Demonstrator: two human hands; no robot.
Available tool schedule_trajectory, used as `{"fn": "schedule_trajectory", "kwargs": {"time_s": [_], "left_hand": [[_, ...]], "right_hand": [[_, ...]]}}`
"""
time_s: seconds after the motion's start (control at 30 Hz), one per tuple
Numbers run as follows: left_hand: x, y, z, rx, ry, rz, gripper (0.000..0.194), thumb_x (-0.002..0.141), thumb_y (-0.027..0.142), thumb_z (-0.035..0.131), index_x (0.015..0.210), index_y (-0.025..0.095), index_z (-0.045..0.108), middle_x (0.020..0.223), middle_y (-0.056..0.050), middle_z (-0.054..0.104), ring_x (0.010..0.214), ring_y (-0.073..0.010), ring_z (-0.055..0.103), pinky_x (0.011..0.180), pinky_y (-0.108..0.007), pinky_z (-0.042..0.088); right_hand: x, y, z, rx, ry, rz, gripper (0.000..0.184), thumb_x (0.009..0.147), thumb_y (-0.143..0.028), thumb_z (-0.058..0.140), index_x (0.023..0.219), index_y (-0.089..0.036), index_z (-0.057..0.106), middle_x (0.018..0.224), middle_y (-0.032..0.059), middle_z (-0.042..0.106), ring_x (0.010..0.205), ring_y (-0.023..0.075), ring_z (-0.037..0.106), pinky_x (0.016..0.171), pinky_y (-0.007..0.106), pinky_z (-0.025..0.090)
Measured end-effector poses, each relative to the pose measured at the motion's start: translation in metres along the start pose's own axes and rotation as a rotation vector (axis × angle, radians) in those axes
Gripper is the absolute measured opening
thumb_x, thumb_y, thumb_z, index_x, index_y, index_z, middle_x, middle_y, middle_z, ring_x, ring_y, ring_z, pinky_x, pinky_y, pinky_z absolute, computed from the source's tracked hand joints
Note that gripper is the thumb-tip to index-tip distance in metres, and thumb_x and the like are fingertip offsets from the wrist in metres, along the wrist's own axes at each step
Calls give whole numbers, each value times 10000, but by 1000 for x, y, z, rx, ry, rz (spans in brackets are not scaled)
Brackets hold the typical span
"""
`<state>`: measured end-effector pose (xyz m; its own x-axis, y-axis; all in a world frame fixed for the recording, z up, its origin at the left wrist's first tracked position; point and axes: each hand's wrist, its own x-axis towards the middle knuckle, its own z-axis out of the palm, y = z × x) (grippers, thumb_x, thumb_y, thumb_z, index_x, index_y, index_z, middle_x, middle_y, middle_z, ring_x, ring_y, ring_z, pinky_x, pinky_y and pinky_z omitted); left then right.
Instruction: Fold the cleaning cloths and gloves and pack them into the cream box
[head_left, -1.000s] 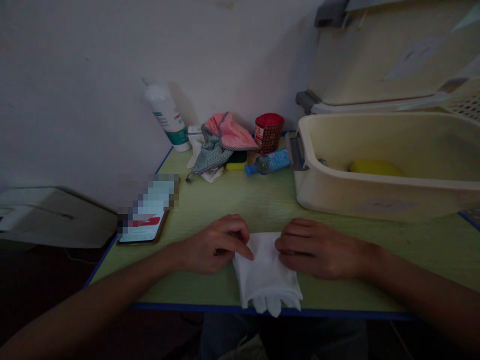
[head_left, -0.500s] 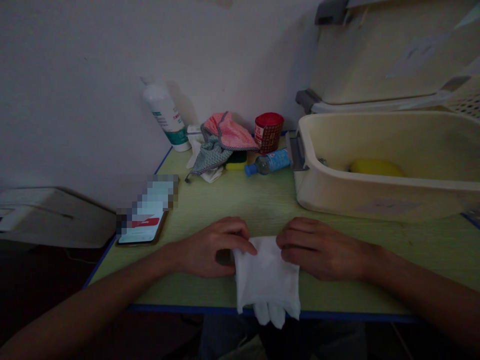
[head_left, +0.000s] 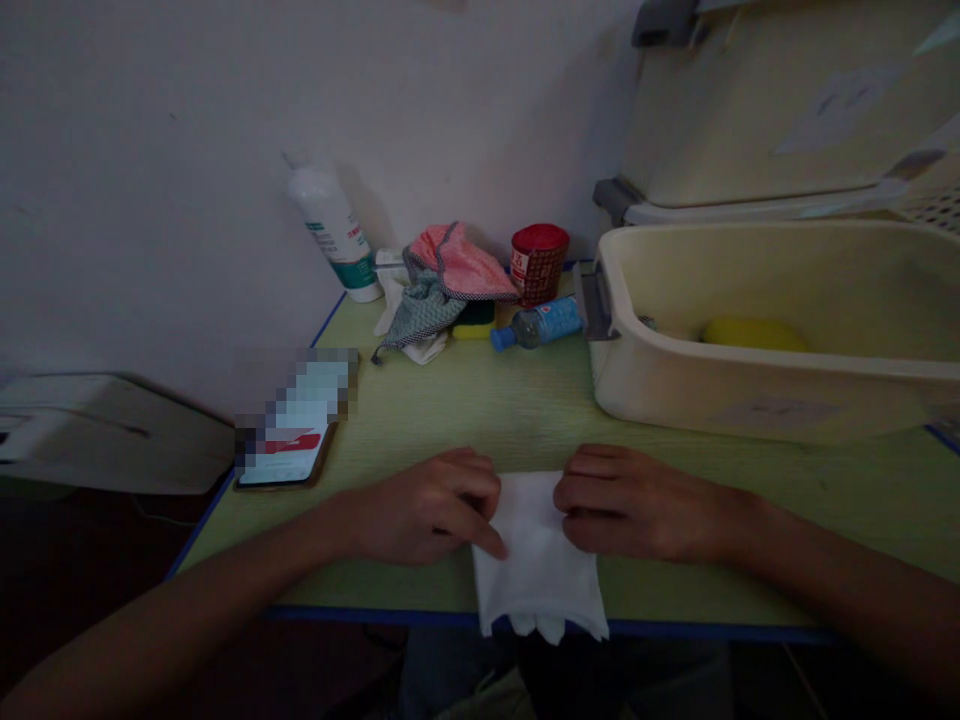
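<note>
A white glove (head_left: pixel 536 560), folded into a rough square, lies at the front edge of the table, with several finger tips poking out below its lower edge and past the table's edge. My left hand (head_left: pixel 435 505) is at its left side, fingers curled and the index finger pressed onto the fabric; its thumb is mostly hidden. At the upper right side, my right hand (head_left: pixel 637 505) is closed on the fabric with bent fingers.
A phone (head_left: pixel 296 425) lies to the left. Along the wall are a white bottle (head_left: pixel 334 235), pink cloth (head_left: pixel 461 262), grey cloth (head_left: pixel 424 310), sponge (head_left: pixel 474 322), blue-labelled bottle (head_left: pixel 540 322) and red container (head_left: pixel 540 265). A cream bin (head_left: pixel 750 390) holds something yellow (head_left: pixel 754 334).
My left index finger has slid down over the fabric toward me, and the gap between it and the thumb has narrowed. The glove's finger tips stick out less. My right hand has barely moved.
</note>
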<state>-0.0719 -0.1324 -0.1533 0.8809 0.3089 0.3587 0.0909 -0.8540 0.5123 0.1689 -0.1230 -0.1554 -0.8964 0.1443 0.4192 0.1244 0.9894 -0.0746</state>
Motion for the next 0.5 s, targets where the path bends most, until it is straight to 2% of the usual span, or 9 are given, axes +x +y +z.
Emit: {"fn": "schedule_trajectory", "kwargs": {"time_s": [0.13,0.33,0.5], "left_hand": [[-1,2,1,37,-48,11,320,874,46,404,853,164,701,622,-5,510,630,-112,481,696,-260,403],[-1,6,2,135,-130,0,320,884,56,399,881,185,692,678,-5,534,650,-112,483,689,-259,387],[-3,-3,-7,328,-48,-57,314,868,39,420,855,194,693,735,-20,545,700,-125,483,685,-271,377]], "right_hand": [[0,0,0,34,-37,81,409,990,-218,277,695,-146,551,704,-4,559,641,104,416,603,240,330],[-4,1,-3,3,-44,0,361,965,-186,347,678,-148,562,740,4,577,705,121,440,652,260,347],[-4,5,-4,-119,-19,87,329,942,-144,360,723,-143,606,837,44,629,796,165,499,724,309,391]]}}
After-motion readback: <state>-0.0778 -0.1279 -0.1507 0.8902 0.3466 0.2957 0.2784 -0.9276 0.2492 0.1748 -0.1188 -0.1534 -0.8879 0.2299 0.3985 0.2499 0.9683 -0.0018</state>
